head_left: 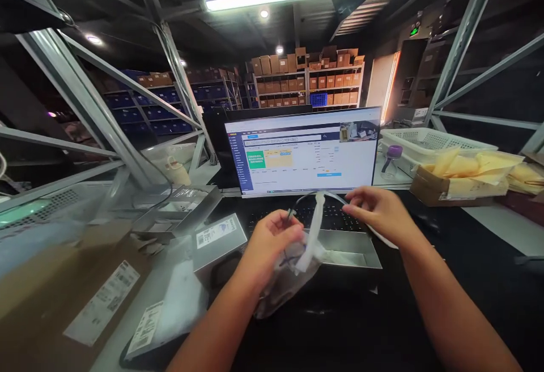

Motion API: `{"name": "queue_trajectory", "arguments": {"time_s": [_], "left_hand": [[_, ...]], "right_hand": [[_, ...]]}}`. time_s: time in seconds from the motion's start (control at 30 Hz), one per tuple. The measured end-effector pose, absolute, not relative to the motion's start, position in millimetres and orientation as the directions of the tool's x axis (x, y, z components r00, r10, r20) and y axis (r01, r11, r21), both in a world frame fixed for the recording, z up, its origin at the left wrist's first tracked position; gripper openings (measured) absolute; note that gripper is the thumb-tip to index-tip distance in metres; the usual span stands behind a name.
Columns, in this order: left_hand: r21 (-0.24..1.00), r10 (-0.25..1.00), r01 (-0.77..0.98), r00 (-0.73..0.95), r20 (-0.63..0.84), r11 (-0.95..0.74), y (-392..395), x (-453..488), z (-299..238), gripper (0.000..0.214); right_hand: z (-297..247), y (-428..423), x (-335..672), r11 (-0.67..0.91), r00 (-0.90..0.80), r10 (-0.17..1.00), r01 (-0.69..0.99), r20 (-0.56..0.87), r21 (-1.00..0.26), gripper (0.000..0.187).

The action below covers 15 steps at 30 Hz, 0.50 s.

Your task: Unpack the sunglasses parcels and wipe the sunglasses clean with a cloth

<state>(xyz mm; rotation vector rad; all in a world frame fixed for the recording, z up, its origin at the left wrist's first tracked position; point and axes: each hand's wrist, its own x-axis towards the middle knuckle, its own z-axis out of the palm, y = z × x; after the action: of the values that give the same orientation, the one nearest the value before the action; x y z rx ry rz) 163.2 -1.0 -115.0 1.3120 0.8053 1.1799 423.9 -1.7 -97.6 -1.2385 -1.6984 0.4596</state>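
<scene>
The left hand (274,239) and the right hand (378,210) are apart, each with thumb and fingers pinched on one end of a thin curved band (334,195). The band arches between the hands, above the tabletop (361,326). A white strip (314,227) hangs from the band, nearer the left hand. A clear bag (291,290) is located directly below and beside the left hand; whether that hand also grips it cannot be determined. An open grey box (359,253) lies between and below the hands. A labelled grey box (219,239) stands to the left of the left hand. A monitor (293,159) stands beyond both hands.
</scene>
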Motion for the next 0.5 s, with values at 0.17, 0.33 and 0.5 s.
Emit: {"name": "queue_trajectory", "arguments": {"time_s": [0.17,0.33,0.5], "left_hand": [[0.922,0.967,-0.366,0.16,0.196,-0.126,1.1,169.8,-109.9,0.027],[0.88,0.976,-0.457,0.102,0.193,-0.126,3.6,167.7,-112.8,0.026],[0.816,0.989,-0.561,-0.039,0.141,-0.138,8.0,159.7,-108.6,0.035]], "right_hand": [[-100.3,-34.3,386.4,0.717,-0.417,0.397,0.697,0.818,0.007,0.022],[-106.3,-24.4,368.5,0.655,-0.601,0.498,0.733,0.625,0.183,0.016],[-94.9,-27.4,411.9,0.56,-0.492,0.718,0.829,0.492,0.012,0.018]]}}
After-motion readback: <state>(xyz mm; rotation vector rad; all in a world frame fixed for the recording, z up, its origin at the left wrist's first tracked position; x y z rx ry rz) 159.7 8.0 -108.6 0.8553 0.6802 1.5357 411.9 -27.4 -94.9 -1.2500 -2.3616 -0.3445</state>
